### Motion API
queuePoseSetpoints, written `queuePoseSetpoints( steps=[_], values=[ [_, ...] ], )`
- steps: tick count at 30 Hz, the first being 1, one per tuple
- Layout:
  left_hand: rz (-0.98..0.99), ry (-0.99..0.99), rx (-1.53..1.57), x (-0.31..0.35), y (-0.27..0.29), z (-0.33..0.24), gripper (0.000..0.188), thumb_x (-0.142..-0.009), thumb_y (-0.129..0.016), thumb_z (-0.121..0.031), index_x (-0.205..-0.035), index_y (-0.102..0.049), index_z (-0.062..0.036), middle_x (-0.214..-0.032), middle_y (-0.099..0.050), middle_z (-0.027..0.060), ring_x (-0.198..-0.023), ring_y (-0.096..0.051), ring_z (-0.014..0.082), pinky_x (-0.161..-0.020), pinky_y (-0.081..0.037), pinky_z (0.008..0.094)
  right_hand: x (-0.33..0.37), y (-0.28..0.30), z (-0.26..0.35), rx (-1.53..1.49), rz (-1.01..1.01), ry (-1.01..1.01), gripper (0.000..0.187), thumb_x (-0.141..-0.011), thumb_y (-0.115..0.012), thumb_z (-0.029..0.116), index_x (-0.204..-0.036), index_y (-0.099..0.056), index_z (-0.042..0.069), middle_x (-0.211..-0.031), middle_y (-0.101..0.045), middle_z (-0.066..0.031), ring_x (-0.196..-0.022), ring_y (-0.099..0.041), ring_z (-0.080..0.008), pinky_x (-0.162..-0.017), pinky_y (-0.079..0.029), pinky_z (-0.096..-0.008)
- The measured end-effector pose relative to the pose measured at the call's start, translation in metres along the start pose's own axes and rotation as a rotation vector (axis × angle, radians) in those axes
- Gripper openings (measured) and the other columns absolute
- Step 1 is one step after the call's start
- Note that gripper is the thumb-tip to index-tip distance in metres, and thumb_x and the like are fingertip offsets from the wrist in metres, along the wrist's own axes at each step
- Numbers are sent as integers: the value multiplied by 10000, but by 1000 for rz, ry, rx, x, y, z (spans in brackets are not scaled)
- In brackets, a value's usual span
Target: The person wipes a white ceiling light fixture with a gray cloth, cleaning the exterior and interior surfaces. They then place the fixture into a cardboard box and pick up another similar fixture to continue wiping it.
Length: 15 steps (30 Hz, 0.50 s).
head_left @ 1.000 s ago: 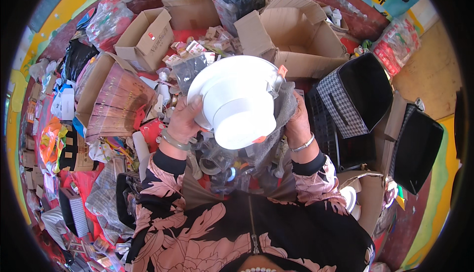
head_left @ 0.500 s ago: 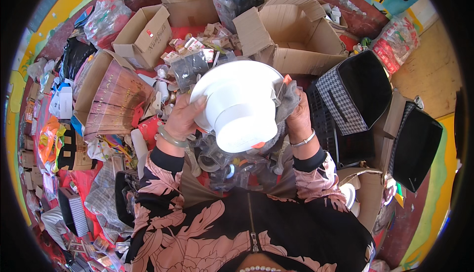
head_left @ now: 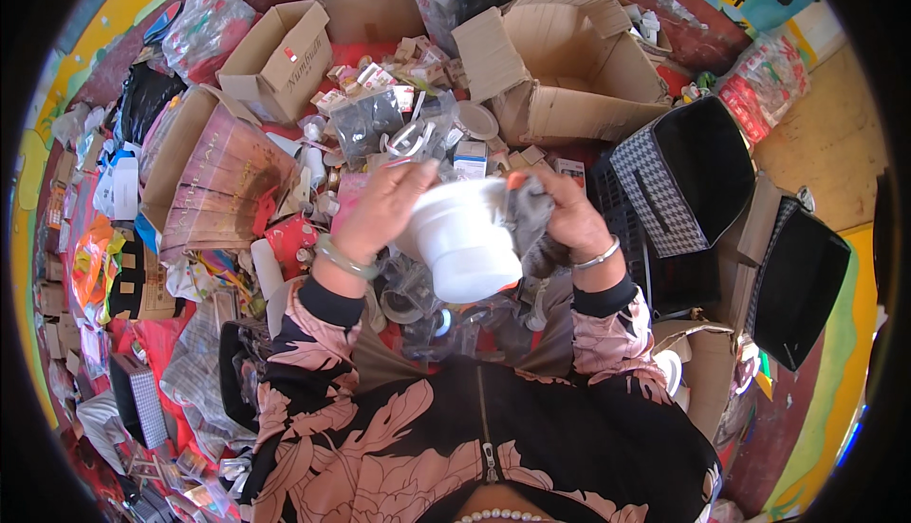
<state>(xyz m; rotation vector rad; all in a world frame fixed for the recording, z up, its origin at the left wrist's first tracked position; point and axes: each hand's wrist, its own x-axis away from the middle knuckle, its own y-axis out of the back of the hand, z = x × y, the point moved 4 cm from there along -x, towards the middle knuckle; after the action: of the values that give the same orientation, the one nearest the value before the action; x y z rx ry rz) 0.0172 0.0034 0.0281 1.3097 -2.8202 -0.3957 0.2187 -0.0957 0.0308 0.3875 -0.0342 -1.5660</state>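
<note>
Over my lap I hold a white tub in both hands, tilted with its narrower, closed end toward me. My left hand grips the rim on the left side, thumb on top. On the right side, my right hand is closed on a bunched grey cloth pressed against the tub. Small orange bits show at the tub's rim and lower edge. The inside of the tub is turned away and hidden.
Below my hands lie clear plastic pieces. Ahead is a heap of small boxes and plastic bits, with an open cardboard box behind it. Black bins with checked sides stand at my right. A stained carton leans at left.
The tub has tipped so its wide rim faces away, and it sits slightly lower. My left hand has shifted up and right along the rim. More of the heap beyond shows.
</note>
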Motion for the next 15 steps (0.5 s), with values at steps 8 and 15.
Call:
queuePoseSetpoints(
  steps=[8,15],
  values=[
    [-271,-232,-139,6,-12,-5,309,-895,-554,-227,-738,-591,36,-537,-482,88,-507,-425,117,-486,-383,283,-9,-12,2,45,-37,-73,174,-721,-675,26,-886,-628,-1,-763,-618,-40,-709,-524,-81,-656,-442,-240],
    [-90,-239,-112,6,-8,-5,337,-885,-569,-271,-739,-595,32,-532,-454,76,-511,-398,118,-479,-364,279,-5,-15,0,286,21,39,195,-757,-614,27,-947,-607,-21,-736,-640,-114,-674,-549,-86,-627,-456,-260]
  ],
)
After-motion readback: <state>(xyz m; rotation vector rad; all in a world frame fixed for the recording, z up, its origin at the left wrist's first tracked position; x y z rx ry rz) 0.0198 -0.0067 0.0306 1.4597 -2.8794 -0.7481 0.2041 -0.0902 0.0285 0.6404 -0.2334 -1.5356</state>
